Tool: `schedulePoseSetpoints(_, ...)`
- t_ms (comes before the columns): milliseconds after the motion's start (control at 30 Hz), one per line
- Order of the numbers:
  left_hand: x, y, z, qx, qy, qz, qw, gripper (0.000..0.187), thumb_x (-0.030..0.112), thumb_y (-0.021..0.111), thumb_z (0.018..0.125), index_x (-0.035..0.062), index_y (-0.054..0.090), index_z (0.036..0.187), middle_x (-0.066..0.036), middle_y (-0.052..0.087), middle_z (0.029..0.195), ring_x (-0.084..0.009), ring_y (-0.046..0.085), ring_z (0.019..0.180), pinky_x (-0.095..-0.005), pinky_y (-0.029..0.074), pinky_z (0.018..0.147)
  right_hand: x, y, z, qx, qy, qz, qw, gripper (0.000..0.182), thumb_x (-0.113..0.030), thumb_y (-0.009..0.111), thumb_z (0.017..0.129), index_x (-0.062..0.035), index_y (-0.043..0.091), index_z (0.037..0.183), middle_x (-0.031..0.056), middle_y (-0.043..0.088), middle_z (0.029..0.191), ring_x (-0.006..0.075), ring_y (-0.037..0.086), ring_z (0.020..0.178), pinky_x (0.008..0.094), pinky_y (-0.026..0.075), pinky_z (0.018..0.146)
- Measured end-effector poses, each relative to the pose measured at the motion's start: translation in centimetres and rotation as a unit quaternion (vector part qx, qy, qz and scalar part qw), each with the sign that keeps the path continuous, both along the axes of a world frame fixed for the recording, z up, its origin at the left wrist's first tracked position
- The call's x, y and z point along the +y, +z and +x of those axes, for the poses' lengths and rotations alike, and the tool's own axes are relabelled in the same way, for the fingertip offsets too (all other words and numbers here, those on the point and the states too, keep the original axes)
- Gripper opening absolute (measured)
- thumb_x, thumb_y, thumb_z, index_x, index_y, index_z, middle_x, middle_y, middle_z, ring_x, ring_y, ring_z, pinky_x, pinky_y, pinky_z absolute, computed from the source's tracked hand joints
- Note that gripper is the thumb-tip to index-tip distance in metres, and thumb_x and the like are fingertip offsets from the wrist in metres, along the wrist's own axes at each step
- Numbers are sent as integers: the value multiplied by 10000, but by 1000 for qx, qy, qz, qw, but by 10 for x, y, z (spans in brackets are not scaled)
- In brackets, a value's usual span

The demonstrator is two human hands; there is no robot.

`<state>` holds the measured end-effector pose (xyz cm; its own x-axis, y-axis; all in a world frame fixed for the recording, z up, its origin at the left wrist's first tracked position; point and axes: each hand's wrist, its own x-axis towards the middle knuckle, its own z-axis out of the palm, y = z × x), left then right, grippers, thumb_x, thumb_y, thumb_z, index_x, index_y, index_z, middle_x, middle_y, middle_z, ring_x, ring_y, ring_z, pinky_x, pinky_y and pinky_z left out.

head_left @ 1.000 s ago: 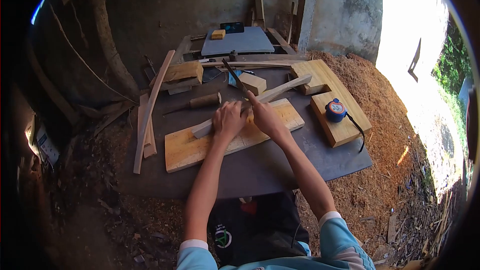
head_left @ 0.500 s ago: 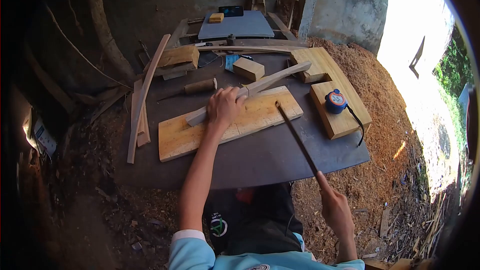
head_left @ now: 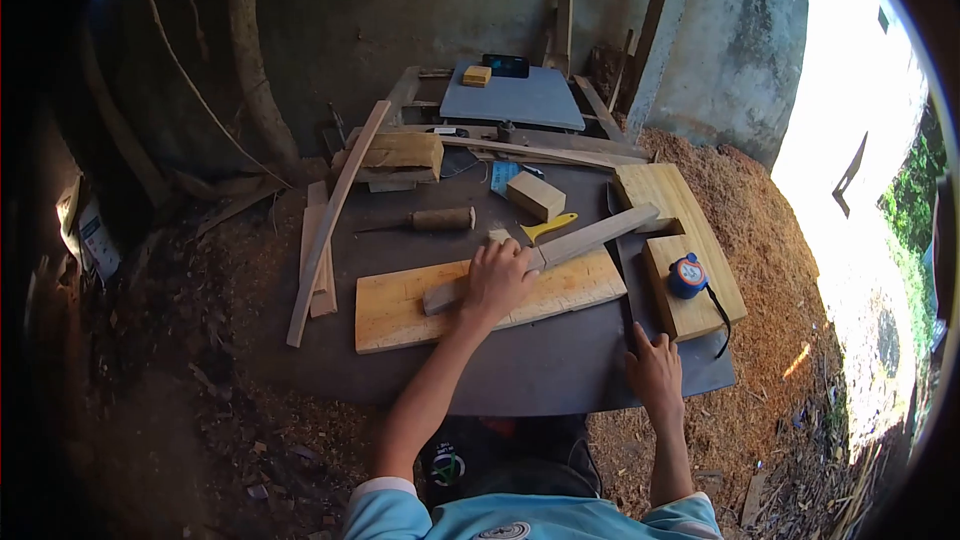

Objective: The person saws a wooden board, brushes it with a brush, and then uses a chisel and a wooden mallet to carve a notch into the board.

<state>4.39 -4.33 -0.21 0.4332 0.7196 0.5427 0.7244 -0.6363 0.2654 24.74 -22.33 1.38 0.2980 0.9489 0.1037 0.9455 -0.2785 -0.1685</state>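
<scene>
The left hand (head_left: pixel 500 282) is clasping the wooden strip (head_left: pixel 598 234), which is lying slantwise on the board (head_left: pixel 395 315), its long axis running from near left to far right, its far end overhanging the edge. The right hand (head_left: pixel 656 372) is gripping a dark tool (head_left: pixel 629 295), pointing forward between board and notched block (head_left: pixel 708 240). Dark tabletop (head_left: pixel 540 375) is showing along the near side.

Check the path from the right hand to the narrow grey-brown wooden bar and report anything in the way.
Nothing visible blocks it: the long, flat, dark tool in the right hand points toward the bar, between the flat yellowish wooden board and the round blue tape measure.
</scene>
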Motion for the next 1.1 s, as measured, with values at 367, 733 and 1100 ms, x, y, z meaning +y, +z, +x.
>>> schedulePoseSetpoints(367,7,-9,5,76,2,-37,996,451,388,587,803,87,543,1136,-104,593,937,-246,547,906,-371,402,795,251,39,12,-10,138,-5,990,394,-354,513,845,17,644,857,191,626,790,346,609,786,419,470,674)
schedulePoseSetpoints(733,5,1,10,52,-15,-52,997,374,288,646,767,81,547,1062,-90,526,941,-251,523,909,-380,422,764,288,-9,14,7,110,-193,975,723,-635,653,615,-3,645,967,161,643,958,306,621,886,373,499,726)
schedulePoseSetpoints(1100,5,0,2,24,-43,-26,998,413,269,676,736,70,580,1084,-64,510,907,-223,528,858,-365,451,726,298,-7,22,-14,225,-299,927,589,-559,626,689,-45,652,976,130,639,983,271,610,921,359,476,772)
